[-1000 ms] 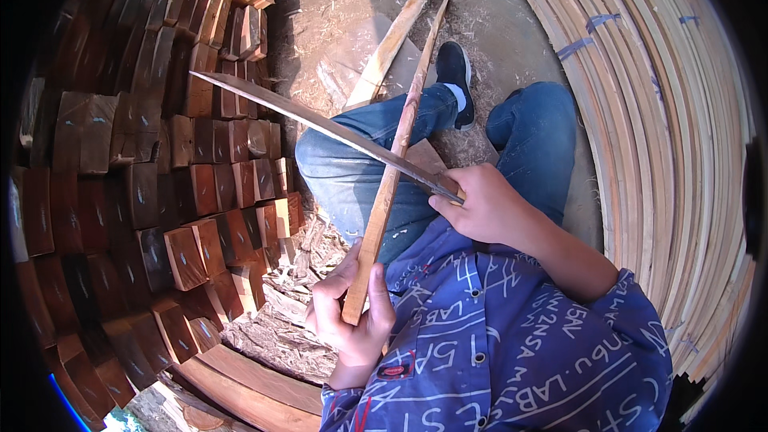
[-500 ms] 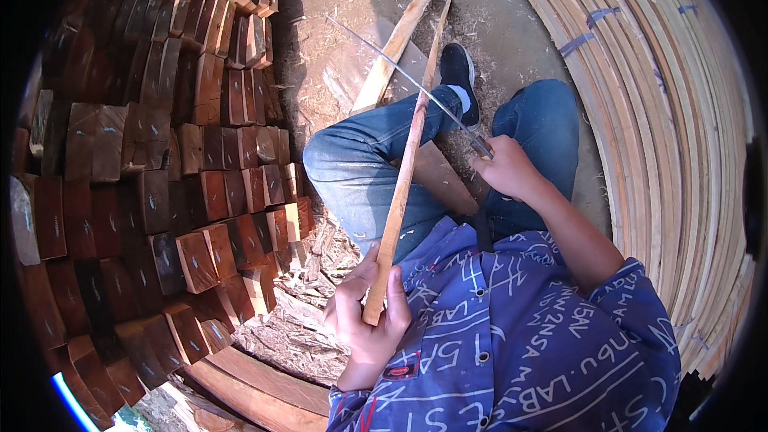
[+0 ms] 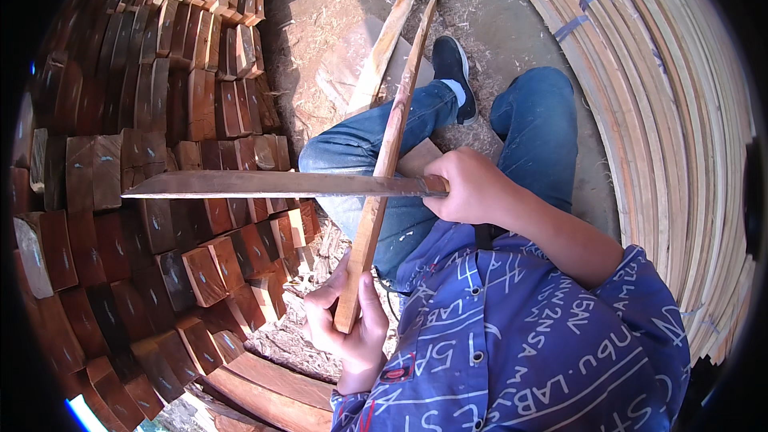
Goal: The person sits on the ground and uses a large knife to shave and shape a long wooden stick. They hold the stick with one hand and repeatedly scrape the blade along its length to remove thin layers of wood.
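My left hand (image 3: 370, 324) grips the near end of a long, narrow wooden stick (image 3: 402, 100) between thumb and fingers. The stick slants away from me over my thigh, tapering toward its far tip. In my right hand (image 3: 474, 186) is the handle of a machete (image 3: 256, 184), fingers wrapped round it. Its long, dull brown blade lies level across the view with the tip toward the left, and it passes over the stick's middle. Whether blade and stick touch, I cannot tell.
Stacked reddish-brown timber blocks (image 3: 210, 276) rise on the left. Long pale wood strips (image 3: 664, 128), tied with blue bands, curve along the right. Another split wood piece (image 3: 392, 36) lies ahead, near my shoe (image 3: 454, 72). Wood shavings (image 3: 292, 332) litter the ground beside my left hand.
The machete has swung from pointing forward and left, seen nearly edge-on, to lying crosswise with its flat showing. My right hand has shifted left; the stick moved slightly left too.
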`<state>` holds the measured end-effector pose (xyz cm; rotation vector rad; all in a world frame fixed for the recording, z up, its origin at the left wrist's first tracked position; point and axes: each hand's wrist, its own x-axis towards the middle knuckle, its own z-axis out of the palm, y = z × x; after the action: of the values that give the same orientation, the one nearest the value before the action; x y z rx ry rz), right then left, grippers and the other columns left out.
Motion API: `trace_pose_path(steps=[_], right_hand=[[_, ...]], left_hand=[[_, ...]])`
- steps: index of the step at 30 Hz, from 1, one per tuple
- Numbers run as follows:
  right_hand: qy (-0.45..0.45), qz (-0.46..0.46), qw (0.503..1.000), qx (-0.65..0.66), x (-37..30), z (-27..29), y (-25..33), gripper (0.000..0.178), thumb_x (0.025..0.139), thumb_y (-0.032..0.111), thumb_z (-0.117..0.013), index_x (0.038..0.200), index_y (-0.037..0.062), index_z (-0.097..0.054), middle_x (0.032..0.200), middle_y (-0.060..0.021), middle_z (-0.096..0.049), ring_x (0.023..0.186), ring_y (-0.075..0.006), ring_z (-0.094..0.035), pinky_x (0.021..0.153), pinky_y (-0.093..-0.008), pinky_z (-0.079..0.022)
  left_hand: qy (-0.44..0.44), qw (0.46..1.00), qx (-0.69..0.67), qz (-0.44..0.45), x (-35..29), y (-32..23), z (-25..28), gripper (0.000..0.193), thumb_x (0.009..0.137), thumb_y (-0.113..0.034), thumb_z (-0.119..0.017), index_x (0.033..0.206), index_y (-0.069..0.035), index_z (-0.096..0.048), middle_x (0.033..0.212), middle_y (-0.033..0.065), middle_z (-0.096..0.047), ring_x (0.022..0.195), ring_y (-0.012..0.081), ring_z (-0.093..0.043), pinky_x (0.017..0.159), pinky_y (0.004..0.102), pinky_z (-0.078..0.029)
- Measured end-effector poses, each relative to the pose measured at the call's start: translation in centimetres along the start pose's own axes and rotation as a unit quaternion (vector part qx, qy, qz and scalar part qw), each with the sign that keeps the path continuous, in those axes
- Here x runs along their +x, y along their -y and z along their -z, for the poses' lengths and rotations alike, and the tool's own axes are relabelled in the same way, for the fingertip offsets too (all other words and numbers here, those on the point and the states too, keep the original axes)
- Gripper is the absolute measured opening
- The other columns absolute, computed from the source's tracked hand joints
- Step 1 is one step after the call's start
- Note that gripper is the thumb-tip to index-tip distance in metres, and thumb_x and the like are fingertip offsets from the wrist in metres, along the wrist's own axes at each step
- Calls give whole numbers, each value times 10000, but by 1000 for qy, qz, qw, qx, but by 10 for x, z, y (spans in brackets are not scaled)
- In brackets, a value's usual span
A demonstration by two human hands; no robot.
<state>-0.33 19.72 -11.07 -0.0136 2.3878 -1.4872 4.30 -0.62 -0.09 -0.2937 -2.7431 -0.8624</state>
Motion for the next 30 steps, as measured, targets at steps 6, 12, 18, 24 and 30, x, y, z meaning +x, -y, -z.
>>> trace_pose_path(steps=[6, 12, 18, 24, 30], right_hand=[[-2, 5, 1000, 6, 11, -19, 5, 181, 699, 163, -728, 743, 2, -659, 683, -194, -635, 671, -374, -651, 618, -429, -501], [23, 22, 999, 0, 4, -29, 28, 230, 738, 184, -687, 765, -43, -654, 707, -250, -640, 692, -411, -652, 663, -458, -527], [19, -5, 999, 45, 8, -31, 17, 217, 740, 189, -703, 755, -23, -659, 697, -228, -634, 707, -412, -645, 665, -468, -510], [5, 19, 1000, -8, 18, -39, 5, 169, 728, 188, -704, 755, 23, -686, 743, -203, -657, 753, -389, -655, 707, -455, -523], [10, 50, 999, 14, 18, -60, 11, 202, 729, 177, -714, 750, -14, -651, 683, -220, -631, 659, -403, -636, 610, -444, -498]], left_hand=[[-46, 991, -68, 107, -15, 20, -2, 199, 866, -85, -743, 933, -14, -570, 912, 81, -613, 842, 149, -578, 782, 279, -462], [-107, 988, -64, 88, -7, 36, -5, 217, 849, -116, -765, 904, -11, -583, 819, 91, -634, 728, 149, -590, 670, 273, -467], [-63, 982, -102, 146, -8, 18, 1, 174, 907, -108, -703, 973, -8, -576, 936, 69, -597, 857, 137, -559, 787, 275, -468], [-95, 970, -136, 175, -18, 21, -1, 177, 920, -150, -682, 967, -25, -566, 904, 53, -586, 828, 126, -503, 784, 275, -413], [-150, 949, -168, 219, -28, 46, -7, 171, 918, -157, -660, 952, -36, -545, 916, 48, -539, 851, 158, -472, 843, 324, -383]])
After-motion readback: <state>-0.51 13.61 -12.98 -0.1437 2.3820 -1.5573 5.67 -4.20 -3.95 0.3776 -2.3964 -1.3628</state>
